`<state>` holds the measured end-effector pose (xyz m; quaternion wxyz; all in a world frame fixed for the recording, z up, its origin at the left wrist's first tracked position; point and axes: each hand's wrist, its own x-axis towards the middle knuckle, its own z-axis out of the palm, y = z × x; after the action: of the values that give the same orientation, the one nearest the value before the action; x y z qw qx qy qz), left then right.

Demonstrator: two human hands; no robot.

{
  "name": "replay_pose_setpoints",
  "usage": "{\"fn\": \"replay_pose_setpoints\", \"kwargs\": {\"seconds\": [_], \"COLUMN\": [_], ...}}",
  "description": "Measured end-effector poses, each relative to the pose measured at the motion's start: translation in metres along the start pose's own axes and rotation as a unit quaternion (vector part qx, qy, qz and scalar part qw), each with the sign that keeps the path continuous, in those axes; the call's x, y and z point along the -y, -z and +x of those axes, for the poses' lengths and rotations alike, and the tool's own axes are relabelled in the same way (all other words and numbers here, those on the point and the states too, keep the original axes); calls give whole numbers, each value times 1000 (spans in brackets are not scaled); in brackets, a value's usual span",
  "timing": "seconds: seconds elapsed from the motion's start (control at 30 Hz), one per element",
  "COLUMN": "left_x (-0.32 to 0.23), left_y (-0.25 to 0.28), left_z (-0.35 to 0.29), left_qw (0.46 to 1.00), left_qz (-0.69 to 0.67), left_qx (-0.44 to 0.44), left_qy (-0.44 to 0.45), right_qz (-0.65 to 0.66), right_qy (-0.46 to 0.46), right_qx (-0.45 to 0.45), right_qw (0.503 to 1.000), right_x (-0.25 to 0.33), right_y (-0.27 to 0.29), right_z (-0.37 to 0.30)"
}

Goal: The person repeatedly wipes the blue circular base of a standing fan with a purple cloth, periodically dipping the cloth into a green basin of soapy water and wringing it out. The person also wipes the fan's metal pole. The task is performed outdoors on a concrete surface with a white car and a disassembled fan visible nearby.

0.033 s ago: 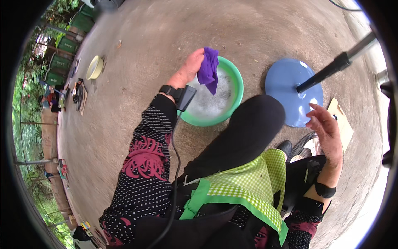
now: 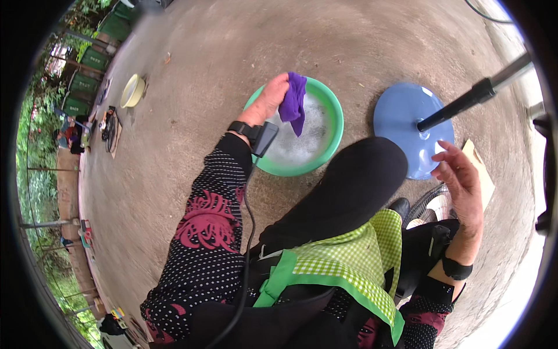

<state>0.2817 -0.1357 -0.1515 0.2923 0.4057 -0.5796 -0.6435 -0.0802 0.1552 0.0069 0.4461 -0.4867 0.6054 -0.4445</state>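
The purple cloth hung above the soapy water in the green basin, its far end bunched in the left hand, whose fingers were closed on it. It looked soft and limp, likely light when dry, heavier and slippery if soaked, and hardly fragile; the gathered far end seemed the surest hold, leaving the near tip loose. The right hand, fingers loosely parted, held nothing near the blue stand on the right.

The left grip holds limp purple cloth; beneath it, a round green basin of suds; beyond the right grip, a round blue base.
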Motion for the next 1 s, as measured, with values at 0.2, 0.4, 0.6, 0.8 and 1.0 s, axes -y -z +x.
{"fn": "replay_pose_setpoints", "kwargs": {"seconds": [0.2, 0.4, 0.6, 0.8, 1.0], "left_x": [139, 173, 169, 213, 232], "left_y": [59, 67, 23, 12, 18], "left_z": [-21, -39, -43, -33, -21], "left_qw": [928, 873, 785, 741, 879], "left_qz": [346, 441, 589, 621, 347], "left_qx": [-51, -139, -9, 3, -186], "left_qy": [129, 157, 190, 254, 269], "right_qz": [81, 415, 530, 428, 364], "right_qy": [109, 29, -278, -392, -452], "right_qx": [-3, 96, 19, 8, 35], "right_qw": [991, 904, 801, 814, 814], "right_x": [112, 106, -14, -89, -115], "right_y": [-80, -172, -246, -276, -289], "right_z": [44, 128, 184, 169, 174]}}
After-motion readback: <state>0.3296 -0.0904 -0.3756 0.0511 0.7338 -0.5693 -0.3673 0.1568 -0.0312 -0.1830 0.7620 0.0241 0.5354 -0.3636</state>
